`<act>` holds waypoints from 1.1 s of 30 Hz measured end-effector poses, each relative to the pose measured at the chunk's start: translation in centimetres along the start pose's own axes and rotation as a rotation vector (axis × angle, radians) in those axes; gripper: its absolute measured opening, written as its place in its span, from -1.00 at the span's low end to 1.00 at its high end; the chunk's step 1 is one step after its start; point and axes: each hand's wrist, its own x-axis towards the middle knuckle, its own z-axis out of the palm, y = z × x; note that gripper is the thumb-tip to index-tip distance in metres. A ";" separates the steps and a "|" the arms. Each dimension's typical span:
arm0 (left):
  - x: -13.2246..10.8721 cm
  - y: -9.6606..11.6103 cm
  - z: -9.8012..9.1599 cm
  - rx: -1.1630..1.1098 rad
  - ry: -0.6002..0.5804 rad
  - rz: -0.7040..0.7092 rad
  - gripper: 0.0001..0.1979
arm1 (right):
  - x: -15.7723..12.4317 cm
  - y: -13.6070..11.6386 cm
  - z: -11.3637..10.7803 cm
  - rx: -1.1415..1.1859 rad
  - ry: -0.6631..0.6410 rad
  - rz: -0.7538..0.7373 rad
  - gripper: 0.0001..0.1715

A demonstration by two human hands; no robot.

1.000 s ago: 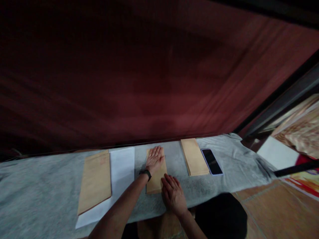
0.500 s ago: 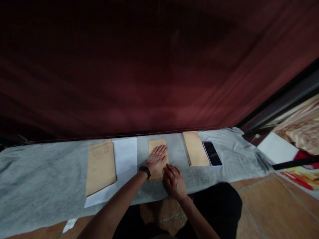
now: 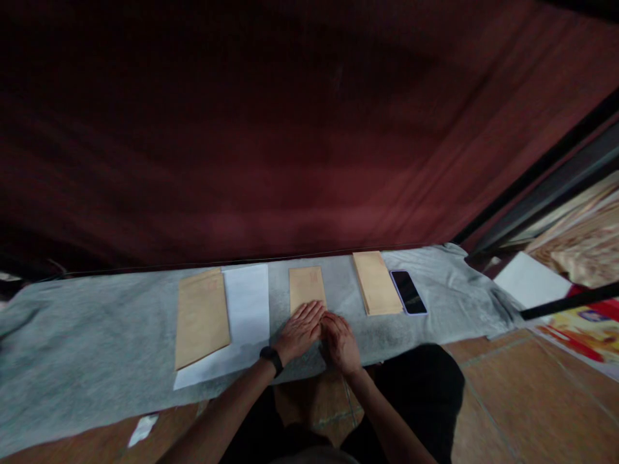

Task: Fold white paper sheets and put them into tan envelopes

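A small brown paper envelope with faint red print near its top lies upright before me on the grey cloth. My left hand, with a dark band at its wrist, rests flat across the envelope's lower part, fingers stretched out. At the lower right edge of the envelope, my right hand has its fingers bent and held together, the tips beside those of the left. Its thumb is hidden. The envelope's bottom end is covered by the hands.
To the left, larger brown envelopes overlap white paper. A stack of small brown envelopes and a phone lie to the right. Grey cloth covers the long surface; a dark red panel rises behind it.
My left hand has slid down the envelope toward me, uncovering its upper part and the red print. My right hand is now close against the left fingertips. The view has shifted slightly.
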 end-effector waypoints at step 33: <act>-4.7 3.4 -0.2 -0.142 0.208 -0.372 -0.73 | -0.1 1.3 0.5 -0.025 0.010 0.019 -0.86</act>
